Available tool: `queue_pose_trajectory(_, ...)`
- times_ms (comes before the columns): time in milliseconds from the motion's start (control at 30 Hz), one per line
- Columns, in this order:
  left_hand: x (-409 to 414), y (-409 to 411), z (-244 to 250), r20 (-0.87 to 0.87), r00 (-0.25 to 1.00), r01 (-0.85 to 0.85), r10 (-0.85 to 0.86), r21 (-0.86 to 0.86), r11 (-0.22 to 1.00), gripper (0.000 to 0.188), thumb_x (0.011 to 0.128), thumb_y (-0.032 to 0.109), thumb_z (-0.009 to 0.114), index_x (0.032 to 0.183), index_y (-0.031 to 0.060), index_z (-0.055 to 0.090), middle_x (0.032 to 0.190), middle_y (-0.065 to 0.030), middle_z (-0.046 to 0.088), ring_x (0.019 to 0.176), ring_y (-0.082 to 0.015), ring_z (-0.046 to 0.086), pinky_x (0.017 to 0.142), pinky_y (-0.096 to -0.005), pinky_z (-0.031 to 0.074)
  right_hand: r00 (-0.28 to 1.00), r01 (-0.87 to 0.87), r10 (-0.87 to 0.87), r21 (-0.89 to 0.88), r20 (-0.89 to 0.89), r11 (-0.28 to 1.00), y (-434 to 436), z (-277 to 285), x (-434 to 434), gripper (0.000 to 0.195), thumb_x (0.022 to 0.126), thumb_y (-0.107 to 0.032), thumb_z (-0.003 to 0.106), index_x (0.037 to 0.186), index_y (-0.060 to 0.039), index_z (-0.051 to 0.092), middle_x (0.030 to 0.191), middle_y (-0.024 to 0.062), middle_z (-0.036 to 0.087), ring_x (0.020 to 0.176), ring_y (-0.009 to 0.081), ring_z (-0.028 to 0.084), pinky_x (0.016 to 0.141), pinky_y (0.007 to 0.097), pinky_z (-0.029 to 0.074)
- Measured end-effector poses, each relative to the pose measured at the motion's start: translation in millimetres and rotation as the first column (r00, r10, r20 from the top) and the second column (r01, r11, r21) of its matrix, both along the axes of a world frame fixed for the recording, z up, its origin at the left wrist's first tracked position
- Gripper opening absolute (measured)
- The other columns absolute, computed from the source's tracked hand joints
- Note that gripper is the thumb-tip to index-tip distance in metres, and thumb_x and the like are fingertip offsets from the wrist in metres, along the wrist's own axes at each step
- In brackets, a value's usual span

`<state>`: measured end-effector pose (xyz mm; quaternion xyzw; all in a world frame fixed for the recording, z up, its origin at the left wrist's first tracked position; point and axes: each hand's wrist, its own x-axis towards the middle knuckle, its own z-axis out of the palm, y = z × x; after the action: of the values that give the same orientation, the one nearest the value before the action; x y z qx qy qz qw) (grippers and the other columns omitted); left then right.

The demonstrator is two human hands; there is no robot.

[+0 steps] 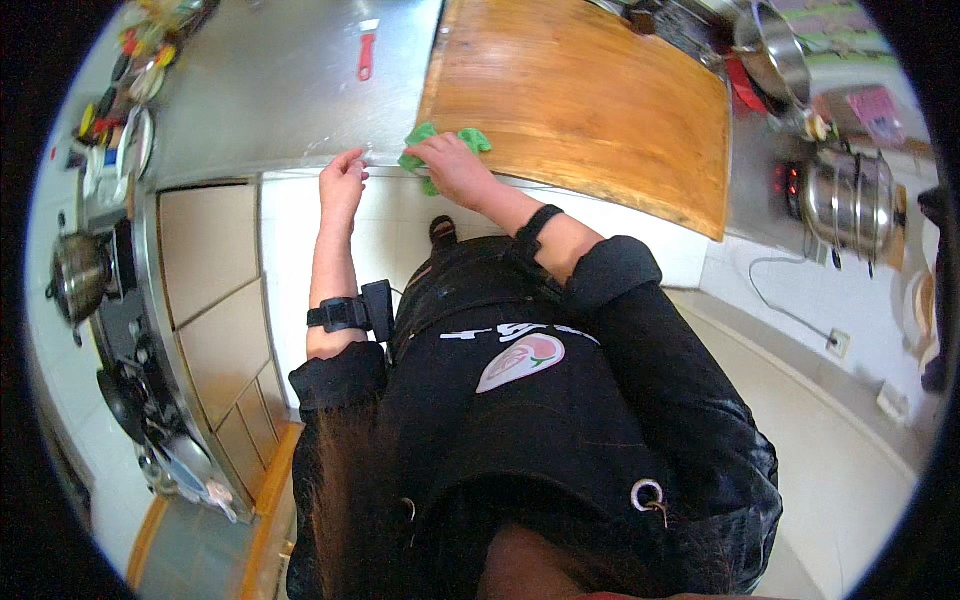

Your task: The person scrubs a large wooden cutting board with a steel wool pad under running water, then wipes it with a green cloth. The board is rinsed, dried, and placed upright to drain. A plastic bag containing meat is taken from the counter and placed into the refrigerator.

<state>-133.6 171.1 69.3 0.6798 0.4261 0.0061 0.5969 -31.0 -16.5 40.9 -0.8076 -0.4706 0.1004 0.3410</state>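
A green cloth (420, 135) lies under my right hand (456, 171), bunched at the front edge of the steel counter (262, 90), beside the left edge of a wooden board (577, 97). My fingers press on the cloth, and its corners stick out around them. To the left, my left hand (343, 184) hovers by the counter's front edge with loosely curled fingers and nothing visible in them. A few wet-looking marks show on the steel near it. Farther back on the counter rests a scraper (366, 56) with a red handle and a pale blade.
On the right stand a steamer pot (851, 199) by red lit digits and a steel pot (772, 56). A power cord (765, 292) runs to a wall socket (838, 343). Leftward are a stove (131, 337) with a lidded pot (79, 274), cabinets (214, 300) and clustered dishes (135, 142).
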Motion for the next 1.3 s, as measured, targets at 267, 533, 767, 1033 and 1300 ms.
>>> queue_pose_trajectory(267, 81, -58, -34, 0.139, 0.973, 0.160, -0.185, 0.172, 0.972, 0.035, 0.088, 0.010, 0.058, 0.121, 0.0016, 0.065, 0.104, -0.0123, 0.070, 0.095, -0.0184, 0.064, 0.085, -0.0294, 0.049, 0.874, 0.485, -0.476, -0.128, 0.097, 0.865, -249, 21, 41, 0.032, 0.078, -0.001, 0.054, 0.108, -0.0092, 0.062, 0.110, 0.0146, 0.060, 0.110, 0.0350, 0.052, 0.097, 0.0442, 0.042)
queue_pose_trajectory(533, 112, -130, -36, 0.118, 0.993, -0.028, -0.020, 0.389, 0.921, 0.040, 0.080, 0.007, 0.060, 0.118, -0.0033, 0.064, 0.114, -0.0223, 0.066, 0.104, -0.0280, 0.063, 0.093, -0.0366, 0.047, 0.544, 0.827, -0.796, -0.012, 0.263, 0.561, -462, 4, 77, 0.031, 0.080, 0.001, 0.054, 0.107, -0.0107, 0.064, 0.109, 0.0160, 0.060, 0.105, 0.0385, 0.051, 0.095, 0.0471, 0.041)
queue_pose_trajectory(767, 106, -211, -36, -0.027, 0.828, -0.539, 0.560, 0.233, 0.809, 0.036, 0.082, 0.014, 0.060, 0.116, 0.0015, 0.059, 0.093, -0.0164, 0.062, 0.079, -0.0281, 0.060, 0.076, -0.0455, 0.054, 0.208, 0.974, -0.932, 0.025, 0.297, 0.225, -544, -32, 117, 0.030, 0.083, -0.009, 0.058, 0.111, 0.0006, 0.058, 0.108, 0.0181, 0.061, 0.106, 0.0382, 0.053, 0.095, 0.0456, 0.041)
queue_pose_trajectory(1033, 101, -270, -57, -0.066, 0.800, -0.524, 0.596, -0.559, 0.642, 0.030, 0.088, 0.033, 0.070, 0.101, 0.0081, 0.059, 0.098, -0.0155, 0.058, 0.087, -0.0293, 0.058, 0.079, -0.0503, 0.056, 0.173, 0.951, -0.982, -0.246, -0.076, 0.187, -562, -15, 129, 0.069, 0.073, -0.052, 0.077, 0.100, 0.0099, 0.064, 0.095, 0.0283, 0.066, 0.091, 0.0414, 0.064, 0.083, 0.0453, 0.050)
queue_pose_trajectory(1300, 84, -266, -28, 0.194, 0.779, -0.217, 0.597, -0.809, 0.546, 0.029, 0.087, 0.025, 0.071, 0.106, 0.0063, 0.061, 0.099, -0.0113, 0.066, 0.090, -0.0217, 0.066, 0.074, -0.0318, 0.060, -0.070, 0.874, -0.637, -0.355, -0.768, 0.333, -557, 29, 130, 0.060, 0.079, -0.045, 0.078, 0.099, 0.0104, 0.066, 0.098, 0.0179, 0.069, 0.086, 0.0225, 0.067, 0.072, 0.0341, 0.053)
